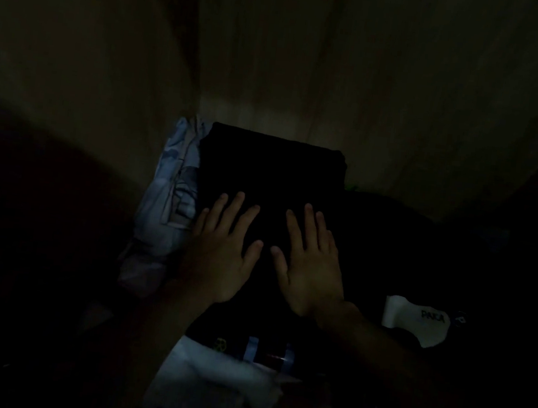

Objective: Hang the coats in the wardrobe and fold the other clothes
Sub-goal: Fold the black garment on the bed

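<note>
Dimly lit throughout. Left hand (221, 258) and right hand (307, 268) lay flat, fingers straight and spread, pressing the near half of a folded black garment (270, 167). Its far edge stopped just short of the wooden back panel (344, 61); its left edge touched pale blue patterned cloth (167, 199). A white item (415, 321) printed "PAKA" lay right. Surrounding dark clothes were indistinguishable.

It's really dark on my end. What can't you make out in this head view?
- Black folded garment under left hand and right hand: type unreadable, too dark.
- Pale blue cloth: right part covered by the garment.
- White item: lettering blurred.
- Left side: lost in shadow.
</note>
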Available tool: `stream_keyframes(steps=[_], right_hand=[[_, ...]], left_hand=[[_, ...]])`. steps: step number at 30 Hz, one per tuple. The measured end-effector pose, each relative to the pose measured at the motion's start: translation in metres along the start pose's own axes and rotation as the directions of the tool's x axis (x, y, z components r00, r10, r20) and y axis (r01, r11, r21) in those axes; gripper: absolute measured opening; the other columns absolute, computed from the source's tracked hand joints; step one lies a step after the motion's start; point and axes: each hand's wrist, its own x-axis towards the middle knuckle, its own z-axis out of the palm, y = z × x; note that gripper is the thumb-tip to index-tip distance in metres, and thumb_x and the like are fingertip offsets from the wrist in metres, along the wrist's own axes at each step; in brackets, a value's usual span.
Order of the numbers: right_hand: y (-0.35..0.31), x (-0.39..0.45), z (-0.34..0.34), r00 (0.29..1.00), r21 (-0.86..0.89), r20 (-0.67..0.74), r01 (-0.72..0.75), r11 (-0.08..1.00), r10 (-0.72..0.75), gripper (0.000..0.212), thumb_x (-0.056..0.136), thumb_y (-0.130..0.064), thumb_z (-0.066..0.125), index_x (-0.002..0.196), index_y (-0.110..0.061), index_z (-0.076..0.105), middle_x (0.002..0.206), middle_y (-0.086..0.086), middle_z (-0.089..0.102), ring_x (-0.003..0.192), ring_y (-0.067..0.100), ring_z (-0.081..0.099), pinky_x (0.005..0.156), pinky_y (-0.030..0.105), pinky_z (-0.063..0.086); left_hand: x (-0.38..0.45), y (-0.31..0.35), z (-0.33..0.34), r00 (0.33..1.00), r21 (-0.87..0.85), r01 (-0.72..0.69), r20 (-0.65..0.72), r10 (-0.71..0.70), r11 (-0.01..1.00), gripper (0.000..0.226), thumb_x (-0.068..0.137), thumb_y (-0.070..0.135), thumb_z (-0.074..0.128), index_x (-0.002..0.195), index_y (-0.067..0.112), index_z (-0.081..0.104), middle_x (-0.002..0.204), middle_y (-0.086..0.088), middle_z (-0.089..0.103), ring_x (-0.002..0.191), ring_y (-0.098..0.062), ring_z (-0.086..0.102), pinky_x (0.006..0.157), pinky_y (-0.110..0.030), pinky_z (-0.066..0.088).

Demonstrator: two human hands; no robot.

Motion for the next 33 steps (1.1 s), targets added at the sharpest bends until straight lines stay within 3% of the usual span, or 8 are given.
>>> stream_keyframes(steps=[3, 7, 10, 15, 19, 22, 26, 33], right_hand=[[-0.003, -0.009, -0.025, 0.997, 0.046, 0.074, 0.017, 0.999, -0.020, 0.078, 0.088, -0.066, 0.007, 0.157, -0.030, -0.001, 0.165, 0.011, 0.000, 0.152, 0.028, 0.001, 0.122, 0.046, 0.012], [-0.010, -0.030, -0.075, 0.990, 0.121, 0.142, -0.035, 0.992, 0.018, 0.067, 0.096, -0.066, 0.019, 0.154, -0.041, -0.005, 0.164, 0.011, 0.007, 0.151, 0.027, 0.007, 0.118, 0.046, 0.015], [-0.018, -0.049, -0.120, 0.976, 0.028, 0.206, -0.078, 0.997, 0.070, 0.070, 0.089, -0.074, 0.012, 0.152, -0.047, -0.004, 0.164, 0.010, 0.010, 0.149, 0.031, 0.011, 0.117, 0.051, 0.015], [-0.043, -0.082, -0.207, 0.898, -0.009, 0.412, -0.167, 0.986, 0.156, 0.072, 0.091, -0.074, 0.022, 0.151, -0.048, -0.006, 0.165, 0.005, 0.004, 0.149, 0.034, 0.007, 0.116, 0.056, 0.015], [-0.072, -0.096, -0.293, 0.872, -0.019, 0.468, -0.151, 0.988, 0.142, 0.072, 0.092, -0.073, 0.022, 0.154, -0.042, 0.001, 0.165, 0.005, 0.005, 0.150, 0.031, 0.005, 0.117, 0.053, 0.014], [-0.095, -0.101, -0.364, 0.871, -0.012, 0.463, -0.181, 0.983, 0.166, 0.078, 0.087, -0.078, 0.013, 0.154, -0.040, 0.006, 0.165, 0.004, 0.007, 0.150, 0.030, 0.005, 0.118, 0.051, 0.014], [-0.127, -0.115, -0.454, 0.878, -0.012, 0.435, -0.215, 0.977, 0.199, 0.093, 0.071, -0.078, -0.005, 0.154, -0.039, 0.010, 0.164, 0.004, 0.011, 0.150, 0.028, 0.007, 0.118, 0.050, 0.016], [-0.174, -0.148, -0.605, 0.896, 0.065, 0.402, -0.234, 0.970, 0.189, 0.072, 0.092, -0.072, 0.022, 0.154, -0.038, 0.011, 0.164, 0.003, 0.008, 0.150, 0.027, 0.006, 0.117, 0.052, 0.019]], left_hand=[[-0.004, 0.007, -0.014, 0.996, -0.036, 0.037, 0.083, -0.034, 0.999, 0.073, 0.091, 0.060, 0.012, 0.157, 0.032, 0.012, 0.167, 0.003, -0.001, 0.153, -0.019, -0.006, 0.123, -0.047, 0.005], [-0.022, 0.027, -0.036, 0.969, -0.051, 0.167, 0.194, -0.154, 0.985, 0.064, 0.102, 0.051, 0.030, 0.158, 0.034, 0.004, 0.167, 0.004, -0.008, 0.152, -0.020, -0.014, 0.123, -0.051, -0.001], [-0.038, 0.052, -0.070, 0.938, -0.054, 0.199, 0.299, -0.174, 0.979, 0.061, 0.102, 0.051, 0.031, 0.157, 0.034, 0.010, 0.168, -0.001, 0.001, 0.153, -0.022, -0.009, 0.123, -0.051, -0.001], [-0.050, 0.082, -0.165, 0.910, -0.055, 0.182, 0.388, -0.147, 0.982, 0.057, 0.102, 0.054, 0.030, 0.155, 0.035, 0.020, 0.165, -0.002, 0.018, 0.153, -0.021, 0.001, 0.123, -0.049, 0.003], [-0.062, 0.113, -0.258, 0.908, -0.037, 0.167, 0.396, -0.139, 0.985, 0.057, 0.101, 0.051, 0.036, 0.154, 0.034, 0.024, 0.163, -0.001, 0.025, 0.151, -0.022, 0.011, 0.121, -0.049, 0.012], [-0.077, 0.136, -0.326, 0.925, -0.147, 0.232, 0.338, -0.171, 0.962, 0.066, 0.097, 0.051, 0.042, 0.155, 0.031, 0.019, 0.155, -0.006, 0.037, 0.147, -0.025, 0.024, 0.118, -0.049, 0.022], [-0.104, 0.161, -0.404, 0.929, -0.090, 0.174, 0.346, -0.133, 0.981, 0.077, 0.083, 0.066, 0.020, 0.154, 0.036, 0.017, 0.155, -0.003, 0.040, 0.145, -0.024, 0.028, 0.116, -0.048, 0.025], [-0.116, 0.200, -0.548, 0.947, -0.218, 0.144, 0.313, -0.070, 0.965, 0.067, 0.089, 0.066, 0.014, 0.152, 0.044, 0.010, 0.157, 0.000, 0.036, 0.142, -0.026, 0.032, 0.113, -0.052, 0.029]])
